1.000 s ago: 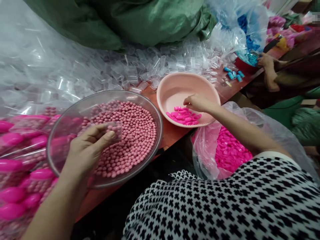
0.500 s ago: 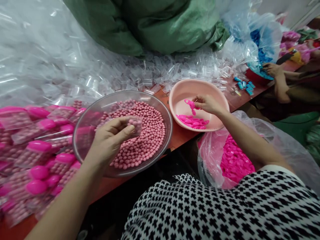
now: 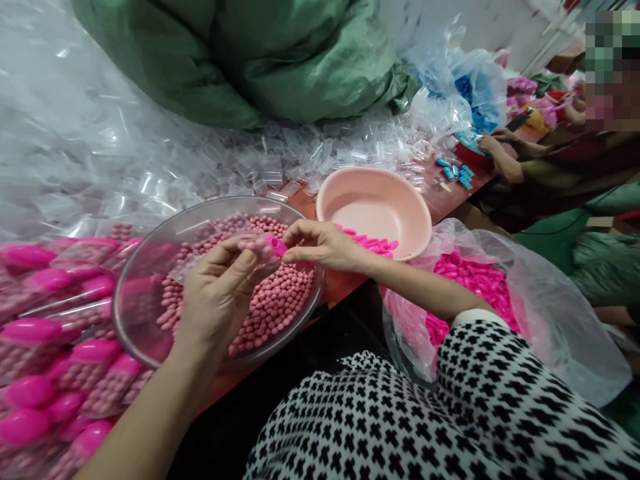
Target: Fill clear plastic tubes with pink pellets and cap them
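Observation:
Above a clear bowl (image 3: 125, 320) of pink beads (image 3: 277, 303), my left hand (image 3: 217, 283) is closed around a small clear container (image 3: 253, 245) with pink beads inside. My right hand (image 3: 325, 248) pinches a bright pink cap (image 3: 277, 245) at the right end of that container; the two touch, but I cannot tell whether the cap is seated. Right of the bowl stands a peach basin (image 3: 420, 227) with several pink caps (image 3: 375, 245) lying in its near part, partly behind my right wrist.
Finished-looking bead containers with pink caps (image 3: 35, 393) pile up at the left. Empty clear containers (image 3: 260, 160) heap along the back below a green sack (image 3: 310, 67). A plastic bag (image 3: 565, 347) of pink caps sits right. Another person's hands (image 3: 500, 150) work beside blue pieces (image 3: 455, 171).
My right hand has come left out of the peach basin with a pink cap and now meets the container in my left hand. The view has turned slightly right.

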A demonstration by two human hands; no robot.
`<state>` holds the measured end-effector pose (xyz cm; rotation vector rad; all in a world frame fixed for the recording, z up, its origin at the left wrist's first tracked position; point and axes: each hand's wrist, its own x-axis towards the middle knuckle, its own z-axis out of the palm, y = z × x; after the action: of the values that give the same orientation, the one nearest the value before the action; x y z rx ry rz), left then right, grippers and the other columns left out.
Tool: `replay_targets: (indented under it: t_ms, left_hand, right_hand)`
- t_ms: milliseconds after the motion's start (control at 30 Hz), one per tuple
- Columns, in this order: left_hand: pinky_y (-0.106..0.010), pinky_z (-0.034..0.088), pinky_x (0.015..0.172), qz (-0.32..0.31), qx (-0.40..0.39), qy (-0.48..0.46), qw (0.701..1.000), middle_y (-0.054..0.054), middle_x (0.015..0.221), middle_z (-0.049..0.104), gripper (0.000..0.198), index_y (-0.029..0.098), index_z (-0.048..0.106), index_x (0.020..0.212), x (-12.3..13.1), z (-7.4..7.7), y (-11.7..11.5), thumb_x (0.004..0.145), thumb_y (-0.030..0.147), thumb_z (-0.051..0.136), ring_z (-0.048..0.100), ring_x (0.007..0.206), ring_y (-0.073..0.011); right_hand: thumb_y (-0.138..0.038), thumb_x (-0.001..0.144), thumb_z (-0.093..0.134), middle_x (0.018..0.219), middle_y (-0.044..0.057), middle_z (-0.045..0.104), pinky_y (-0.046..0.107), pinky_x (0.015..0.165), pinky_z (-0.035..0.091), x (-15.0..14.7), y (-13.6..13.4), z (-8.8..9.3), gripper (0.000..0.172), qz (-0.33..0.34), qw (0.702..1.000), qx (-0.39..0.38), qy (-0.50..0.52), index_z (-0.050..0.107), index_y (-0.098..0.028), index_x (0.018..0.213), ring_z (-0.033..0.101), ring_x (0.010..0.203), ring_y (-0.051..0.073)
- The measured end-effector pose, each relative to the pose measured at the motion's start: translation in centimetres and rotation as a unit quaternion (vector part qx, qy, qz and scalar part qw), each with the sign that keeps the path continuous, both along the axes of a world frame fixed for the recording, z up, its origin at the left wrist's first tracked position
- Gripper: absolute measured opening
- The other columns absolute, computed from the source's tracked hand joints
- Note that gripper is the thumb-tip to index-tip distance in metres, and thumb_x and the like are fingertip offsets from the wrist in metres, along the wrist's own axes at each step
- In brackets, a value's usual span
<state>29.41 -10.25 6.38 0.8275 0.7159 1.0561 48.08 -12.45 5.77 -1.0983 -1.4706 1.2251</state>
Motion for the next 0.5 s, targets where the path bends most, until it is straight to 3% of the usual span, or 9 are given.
replay_targets:
  t_ms: [133, 300, 433, 500]
  left_hand:
    - [-0.018, 0.065, 0.074, 0.017, 0.018, 0.018, 1.0, 0.001, 0.085, 0.075, 0.037, 0.019, 0.077, 0.077, -1.3, -0.4, -0.4, 0.052, 0.032, 0.1, 0.071, 0.074, -0.0108]
    - [-0.021, 0.064, 0.083, 0.018, 0.088, 0.11, 0.99, 0.001, 0.093, 0.077, 0.028, 0.023, 0.079, 0.091, -4.0, -1.6, -0.5, 0.07, 0.037, 0.09, 0.074, 0.084, -0.013]
    - [-0.019, 0.062, 0.081, 0.026, 0.158, 0.232, 0.96, 0.003, 0.093, 0.076, 0.027, 0.025, 0.078, 0.1, -6.0, -3.1, 0.0, 0.076, 0.037, 0.082, 0.072, 0.085, -0.0126]
    - [-0.019, 0.061, 0.082, 0.023, 0.197, 0.295, 0.935, 0.004, 0.09, 0.076, 0.026, 0.026, 0.078, 0.102, -6.6, -3.8, 0.1, 0.079, 0.037, 0.079, 0.072, 0.082, -0.0124]
  right_hand:
    - [-0.038, 0.083, 0.078, 0.093, -0.001, 0.066, 0.024, 0.076, 0.047, -1.1, 0.6, -0.5, 0.033, 0.016, 0.993, 0.085, -0.083, 0.064, -0.017, 0.105, 0.06, 0.082, 0.011]
    - [-0.031, 0.092, 0.067, 0.083, -0.004, 0.065, 0.021, 0.073, 0.043, -1.1, 1.5, 0.4, 0.027, 0.068, 0.968, 0.135, -0.2, 0.066, -0.017, 0.115, 0.057, 0.075, 0.008]
    - [-0.034, 0.096, 0.061, 0.095, -0.001, 0.069, 0.022, 0.079, 0.046, -1.8, 2.0, 1.8, 0.031, 0.048, 0.957, 0.183, -0.22, 0.065, -0.018, 0.122, 0.062, 0.085, 0.011]
    - [-0.038, 0.097, 0.06, 0.103, 0.001, 0.07, 0.023, 0.086, 0.048, -2.7, 2.2, 2.1, 0.031, 0.073, 0.949, 0.216, -0.218, 0.064, -0.017, 0.12, 0.063, 0.094, 0.013]
